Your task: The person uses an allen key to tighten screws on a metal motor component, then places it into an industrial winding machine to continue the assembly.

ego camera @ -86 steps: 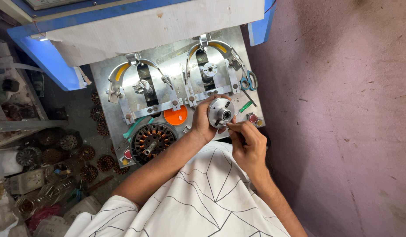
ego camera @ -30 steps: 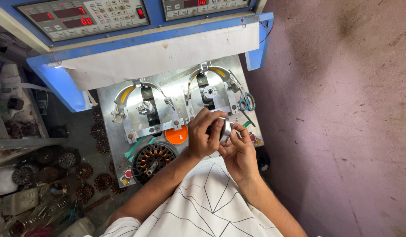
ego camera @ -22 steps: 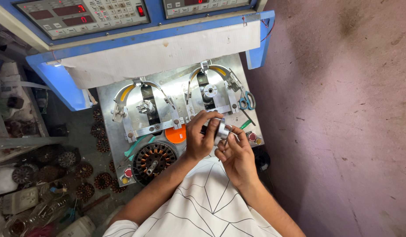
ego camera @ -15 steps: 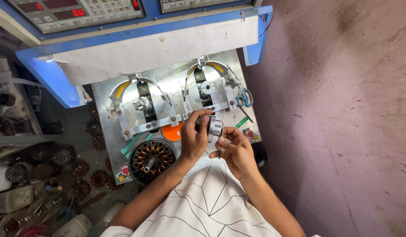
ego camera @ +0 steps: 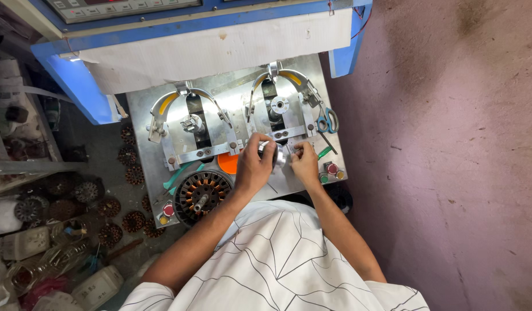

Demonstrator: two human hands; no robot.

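Both hands meet over the front of the metal plate (ego camera: 145,115), just below the right-hand fixture (ego camera: 277,103). Left hand (ego camera: 253,168) wraps its fingers round a small round metal part (ego camera: 276,154), gripping it from the left side; right hand (ego camera: 305,164) pinches at the same part from the right, fingertips closed in on its edge. Part sits between the two hands, held a bit above the plate, approx. in front of the orange disc (ego camera: 227,163).

Vs. half a sec ago: hands and part are in nearly the same spot on the plate, grip much the same, left hand still curled over it. Vs. approx. 3 s ago: part then lay flat and face-up, out in the open; now it's tipped on its side and mostly covered by fingers. View has also dropped a little, so less of the control panel (ego camera: 122,7) shows up top.

Round about: wound motor coil (ego camera: 200,193) sits at the plate's front left, near the left forearm. Scissors (ego camera: 327,122) w/ blue handles lie at the right edge. Red button (ego camera: 331,168) just right of the right hand. More coils (ego camera: 110,233) lie scattered on the floor to the left.
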